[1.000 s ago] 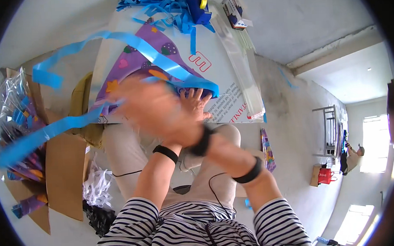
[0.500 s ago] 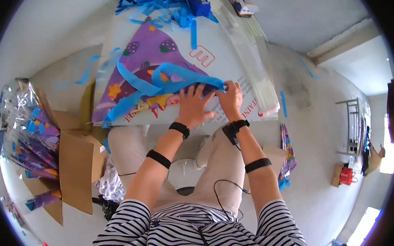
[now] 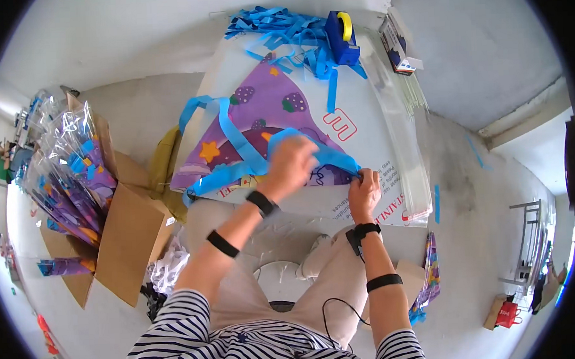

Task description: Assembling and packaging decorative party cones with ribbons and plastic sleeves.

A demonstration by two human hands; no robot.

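Note:
A purple triangular kite, printed with berries and orange stars, lies flat with its tip pointing away from me. Blue ribbon loops over its left side and runs along the near edge to the right corner. My right hand is closed in a pinch at that corner, on the kite and the ribbon's end. Over the middle of the near edge hovers my left hand, close to the ribbon. Motion smears its fingers, so whether it grips anything is unclear.
The kite rests on a white board. At its far end are a heap of blue ribbons, a blue tape dispenser and a small box. Clear plastic sleeves line the right edge. A cardboard box of bagged kites stands left.
My left hand has lifted off the near edge and swung away, blurred. The right hand stays at the corner. The ribbon's left loop now spreads farther out. The whole view has shifted.

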